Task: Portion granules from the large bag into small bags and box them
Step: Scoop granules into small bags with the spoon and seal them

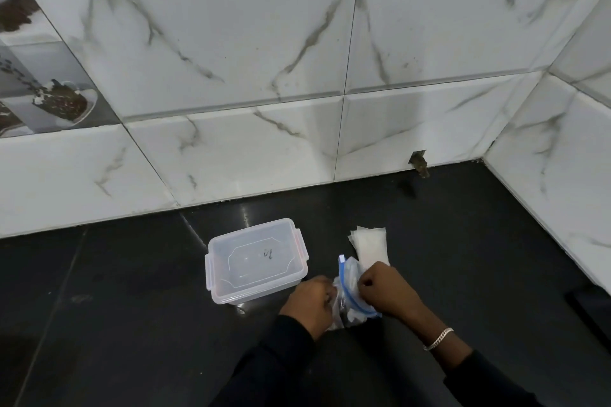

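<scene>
A large clear bag (350,291) with a blue zip strip stands on the black countertop (132,307) between my hands. My left hand (309,302) grips the bag's left side. My right hand (385,291) pinches its right edge at the blue strip. Whether the mouth is open is hard to tell. Just behind my right hand lies a small stack of flat clear small bags (370,243). A clear plastic box (254,261) with its snap-on lid on sits to the left of the bag, close to my left hand.
White marble-pattern tiled walls (297,76) close off the back and the right side of the countertop. A small dark hole with debris (419,163) sits at the wall's base, back right. A dark object (591,307) shows at the right edge.
</scene>
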Tool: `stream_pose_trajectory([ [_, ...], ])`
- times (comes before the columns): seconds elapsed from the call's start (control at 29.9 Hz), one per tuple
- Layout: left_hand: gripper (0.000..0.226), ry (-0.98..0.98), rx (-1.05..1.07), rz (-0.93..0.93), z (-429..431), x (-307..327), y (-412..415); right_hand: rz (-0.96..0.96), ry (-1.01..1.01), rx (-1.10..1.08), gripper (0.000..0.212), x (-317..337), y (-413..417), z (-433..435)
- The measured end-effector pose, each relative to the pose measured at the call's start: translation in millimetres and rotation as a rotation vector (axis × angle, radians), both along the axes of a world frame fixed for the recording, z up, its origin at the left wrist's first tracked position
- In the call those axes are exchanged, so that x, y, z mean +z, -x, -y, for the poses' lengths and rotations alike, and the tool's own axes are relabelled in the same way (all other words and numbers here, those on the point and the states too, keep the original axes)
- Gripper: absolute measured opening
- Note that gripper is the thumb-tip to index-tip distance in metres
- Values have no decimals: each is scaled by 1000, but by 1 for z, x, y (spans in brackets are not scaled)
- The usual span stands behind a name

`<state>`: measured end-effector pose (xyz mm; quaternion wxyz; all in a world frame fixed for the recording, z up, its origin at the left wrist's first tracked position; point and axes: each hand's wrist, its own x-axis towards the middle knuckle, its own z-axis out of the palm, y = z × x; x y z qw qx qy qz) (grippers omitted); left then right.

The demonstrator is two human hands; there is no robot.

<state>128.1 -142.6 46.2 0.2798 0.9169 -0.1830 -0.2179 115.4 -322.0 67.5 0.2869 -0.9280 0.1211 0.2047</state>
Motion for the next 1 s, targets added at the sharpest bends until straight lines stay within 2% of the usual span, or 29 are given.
stream_pose_trajectory([
  [0.1, 27, 26, -12, 21, 0, 0, 0, -111, -118, -124, 39, 0, -3, 10],
  [0.2, 27, 24, -14, 45, -8, -4, 4, -285, -320, -309, 13, 0, -6, 21],
  [0.3, 26, 9, 7, 64, -18, -5, 8, -270, -470, -430, 21, 0, -5, 34],
  [0.43, 30, -8, 53, 67, -30, -9, 14, -179, -558, -379, 20, 12, -2, 36],
  [0.53, 24, -5, 79, 94, -33, -12, 19, -98, -536, -314, 20, 16, 2, 33],
  [0.74, 19, 55, 142, 161, -39, -11, 34, 40, -253, -112, 21, 10, 10, 22],
  [0.87, 18, 170, 211, 196, -50, -1, 42, 78, -242, -131, 22, 19, 17, 22],
  [1.0, 19, 290, 204, 255, -62, 25, 47, 130, -359, -224, 20, 39, 29, 25],
])
